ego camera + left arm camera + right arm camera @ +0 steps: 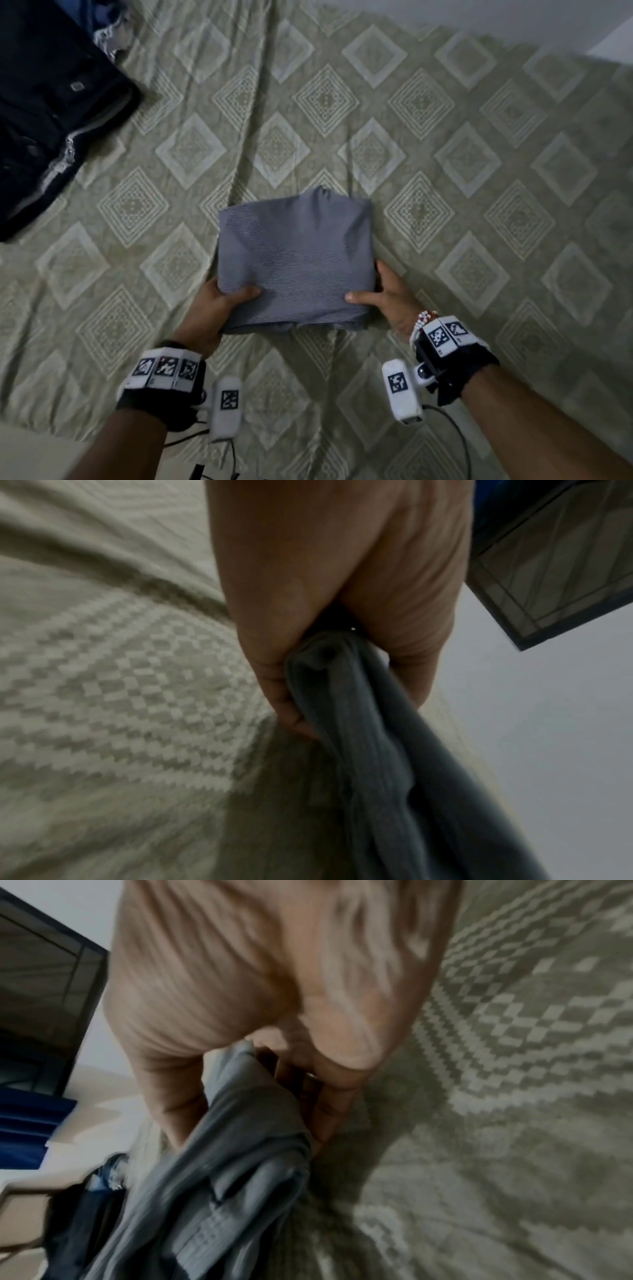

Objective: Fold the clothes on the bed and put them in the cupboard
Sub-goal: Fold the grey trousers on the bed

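Observation:
A folded grey-blue striped garment (298, 260) sits in the middle of the bed (462, 192). My left hand (222, 301) grips its near left corner, thumb on top and fingers underneath. My right hand (380, 294) grips the near right corner the same way. In the left wrist view the left hand (308, 674) pinches the stacked grey layers (369, 750). In the right wrist view the right hand (267, 1091) holds the folded grey cloth (222, 1164) just above the bedspread. The near edge looks slightly raised off the sheet.
A dark navy garment (51, 113) with pale trim lies at the bed's far left, a bluish cloth (109, 31) behind it. The olive diamond-patterned bedspread (479, 274) spreads around. A white wall (513, 20) runs beyond the far right edge. A dark framed panel (555, 566) shows beside it.

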